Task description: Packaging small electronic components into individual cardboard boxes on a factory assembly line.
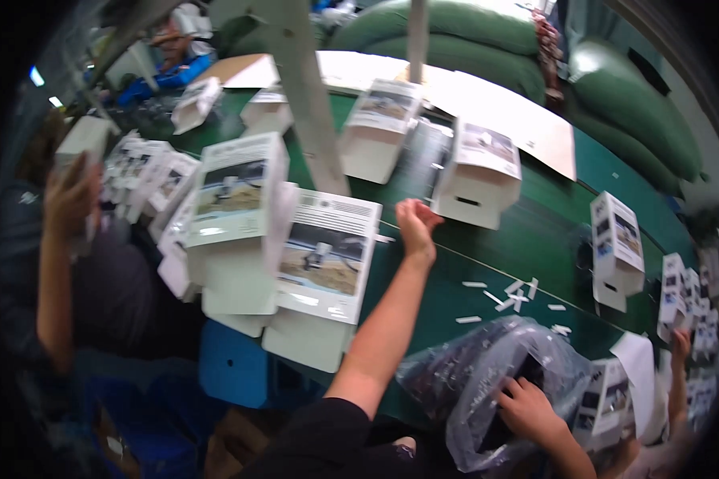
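My left hand (417, 229) reaches out over the green table, its fingers curled together beside the lower corner of a white printed carton (475, 172). Whether it touches the carton or pinches something small, I cannot make out. My right hand (529, 409) is at the mouth of a clear plastic bag (447, 371), with bent fingers slightly apart over the dark inside. What lies in the bag is too dark to name. Left of my left forearm, a printed carton (323, 259) with a picture on its face leans beside a taller carton (232, 191).
Small white strips (515, 297) lie scattered on the table (447, 275). More cartons (379, 120) stand farther back, and one carton (617, 247) at right. A pale post (307, 104) rises in front. Another person's hand (70, 195) holds a carton at left; another hand (679, 345) is at right.
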A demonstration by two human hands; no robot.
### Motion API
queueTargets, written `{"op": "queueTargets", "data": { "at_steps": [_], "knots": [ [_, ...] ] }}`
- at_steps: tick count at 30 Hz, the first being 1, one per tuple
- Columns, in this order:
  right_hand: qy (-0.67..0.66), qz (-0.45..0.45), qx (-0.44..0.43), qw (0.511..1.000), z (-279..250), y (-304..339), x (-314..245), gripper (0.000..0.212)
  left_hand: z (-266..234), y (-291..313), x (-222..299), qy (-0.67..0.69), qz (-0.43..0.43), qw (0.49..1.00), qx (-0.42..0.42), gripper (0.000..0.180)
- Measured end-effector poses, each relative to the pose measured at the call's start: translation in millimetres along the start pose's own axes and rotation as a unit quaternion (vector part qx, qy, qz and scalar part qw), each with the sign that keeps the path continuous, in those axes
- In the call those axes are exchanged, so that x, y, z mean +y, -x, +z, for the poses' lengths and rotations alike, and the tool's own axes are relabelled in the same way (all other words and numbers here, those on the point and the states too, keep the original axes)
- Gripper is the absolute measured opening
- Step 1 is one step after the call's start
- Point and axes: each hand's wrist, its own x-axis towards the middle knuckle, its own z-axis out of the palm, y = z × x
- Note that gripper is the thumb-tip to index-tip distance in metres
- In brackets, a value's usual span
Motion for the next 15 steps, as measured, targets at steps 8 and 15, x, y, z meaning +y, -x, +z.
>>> {"op": "queueTargets", "data": {
  "at_steps": [8,15],
  "knots": [
    [-0.237,0.13,-0.009,0.963,59,51,37,0.033,-6,13,-20,0.053,-0.04,0.998,-0.022,0.019],
    [-0.295,0.062,-0.005,0.954,-23,43,31,0.028,-10,-1,-8,0.053,-0.023,0.998,-0.027,0.021]
  ]
}}
